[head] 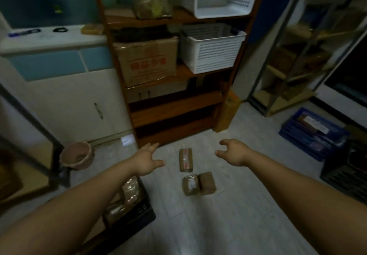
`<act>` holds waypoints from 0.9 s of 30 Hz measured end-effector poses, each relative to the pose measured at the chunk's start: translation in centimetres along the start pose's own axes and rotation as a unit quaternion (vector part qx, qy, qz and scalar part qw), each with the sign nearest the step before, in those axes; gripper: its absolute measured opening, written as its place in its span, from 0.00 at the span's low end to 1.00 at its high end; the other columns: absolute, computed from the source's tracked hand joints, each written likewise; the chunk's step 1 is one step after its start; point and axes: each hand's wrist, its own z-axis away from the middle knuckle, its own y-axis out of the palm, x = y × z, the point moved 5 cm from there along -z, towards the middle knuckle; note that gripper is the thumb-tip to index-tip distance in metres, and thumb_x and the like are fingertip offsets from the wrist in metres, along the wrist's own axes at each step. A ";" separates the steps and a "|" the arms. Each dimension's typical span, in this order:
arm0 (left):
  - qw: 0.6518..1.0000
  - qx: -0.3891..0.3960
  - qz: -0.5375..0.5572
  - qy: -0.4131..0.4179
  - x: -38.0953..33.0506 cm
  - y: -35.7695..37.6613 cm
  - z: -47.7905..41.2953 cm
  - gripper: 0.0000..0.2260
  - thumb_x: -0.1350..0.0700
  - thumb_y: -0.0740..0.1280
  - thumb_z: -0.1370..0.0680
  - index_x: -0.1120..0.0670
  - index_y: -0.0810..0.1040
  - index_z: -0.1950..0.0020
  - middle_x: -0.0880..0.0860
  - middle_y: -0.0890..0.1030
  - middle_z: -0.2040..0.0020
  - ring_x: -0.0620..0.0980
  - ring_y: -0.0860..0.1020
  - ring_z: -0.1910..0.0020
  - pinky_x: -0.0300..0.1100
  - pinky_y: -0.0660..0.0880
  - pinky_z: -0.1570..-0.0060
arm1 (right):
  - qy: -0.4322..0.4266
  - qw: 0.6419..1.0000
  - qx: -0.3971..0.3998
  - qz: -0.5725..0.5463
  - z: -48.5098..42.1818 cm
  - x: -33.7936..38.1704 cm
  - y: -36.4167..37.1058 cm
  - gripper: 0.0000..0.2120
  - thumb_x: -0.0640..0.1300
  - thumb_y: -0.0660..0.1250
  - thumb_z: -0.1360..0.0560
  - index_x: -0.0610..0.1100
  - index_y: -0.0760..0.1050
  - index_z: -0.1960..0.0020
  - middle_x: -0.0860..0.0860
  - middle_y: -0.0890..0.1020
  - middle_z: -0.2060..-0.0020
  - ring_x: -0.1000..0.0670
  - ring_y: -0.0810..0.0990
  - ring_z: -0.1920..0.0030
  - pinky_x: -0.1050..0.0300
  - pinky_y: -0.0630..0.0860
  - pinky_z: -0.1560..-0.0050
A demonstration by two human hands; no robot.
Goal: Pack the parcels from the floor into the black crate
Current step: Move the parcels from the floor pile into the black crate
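head view showed the black crate (139, 214) nearest, beside my left arm, already holding a few shiny wrapped parcels (130, 189). three brown, blocky ones lay unpacked on the pale floor (228, 219): a touching pair (190, 185), then a red-striped parcel (185, 159). beyond, my left hand (147, 161) and right hand (234, 152) hovered spread, holding nothing.

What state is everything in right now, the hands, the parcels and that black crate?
left hand: open, holding nothing.
right hand: loosely curled, holding nothing.
taped parcel: lying on the floor, untouched.
plain parcel: on the floor, untouched.
labelled parcel: on the floor, against the plain parcel.
black crate: holds wrapped parcels.
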 end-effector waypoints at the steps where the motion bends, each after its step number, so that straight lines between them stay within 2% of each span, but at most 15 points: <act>1: 1.000 0.004 0.000 0.001 -1.7 1.0 -0.8 0.36 0.44 0.64 0.23 0.52 0.48 0.22 0.56 0.49 0.21 0.54 0.50 0.23 0.49 0.53 0.25 | 0.002 1.000 0.003 0.002 0.2 -2.1 -0.8 0.32 0.59 0.60 0.22 0.45 0.59 0.24 0.45 0.61 0.25 0.43 0.65 0.28 0.51 0.64 0.30; 5: 1.000 0.008 0.000 -0.007 -8.0 3.3 -3.0 0.35 0.45 0.63 0.22 0.51 0.48 0.22 0.55 0.48 0.21 0.54 0.50 0.23 0.47 0.52 0.25 | 0.015 1.000 0.013 0.006 -0.2 -9.1 -3.7 0.32 0.59 0.60 0.22 0.45 0.59 0.24 0.45 0.62 0.25 0.43 0.65 0.28 0.52 0.65 0.30; 8: 0.999 0.027 0.019 -0.009 -10.7 4.2 -4.8 0.35 0.46 0.64 0.22 0.51 0.48 0.22 0.53 0.49 0.21 0.53 0.52 0.23 0.46 0.53 0.26 | 0.007 1.000 0.015 -0.003 -1.8 -11.8 -5.2 0.32 0.59 0.60 0.22 0.44 0.60 0.24 0.45 0.63 0.25 0.44 0.64 0.27 0.52 0.63 0.30; 16: 0.997 0.044 0.053 -0.039 -13.3 5.0 -13.1 0.35 0.46 0.65 0.23 0.52 0.49 0.22 0.54 0.52 0.22 0.54 0.54 0.24 0.47 0.55 0.27 | 0.005 0.998 0.060 -0.009 -9.2 -14.4 -4.8 0.31 0.57 0.61 0.22 0.45 0.59 0.24 0.45 0.63 0.25 0.43 0.65 0.28 0.52 0.64 0.30; 21: 0.996 0.056 0.053 -0.047 -16.2 6.3 -18.4 0.31 0.52 0.64 0.21 0.55 0.52 0.23 0.56 0.57 0.23 0.54 0.59 0.25 0.41 0.58 0.30 | 0.017 0.995 0.092 -0.019 -14.2 -18.0 -4.6 0.32 0.58 0.60 0.22 0.45 0.57 0.23 0.45 0.62 0.25 0.44 0.65 0.28 0.53 0.64 0.30; 24: 0.994 0.069 0.064 -0.050 -17.8 7.7 -20.5 0.25 0.54 0.59 0.19 0.58 0.57 0.25 0.57 0.61 0.25 0.53 0.63 0.27 0.36 0.59 0.35 | 0.006 0.993 0.112 -0.030 -17.3 -20.1 -3.9 0.32 0.56 0.60 0.21 0.44 0.55 0.23 0.45 0.62 0.25 0.46 0.65 0.27 0.57 0.63 0.31; 27: 0.989 0.065 0.102 -0.082 -17.7 10.4 -22.6 0.24 0.56 0.59 0.19 0.59 0.57 0.25 0.60 0.63 0.26 0.54 0.64 0.28 0.35 0.60 0.39 | -0.013 0.989 0.141 -0.028 -20.6 -22.1 -1.9 0.31 0.55 0.59 0.20 0.45 0.53 0.22 0.45 0.61 0.25 0.46 0.64 0.27 0.59 0.62 0.31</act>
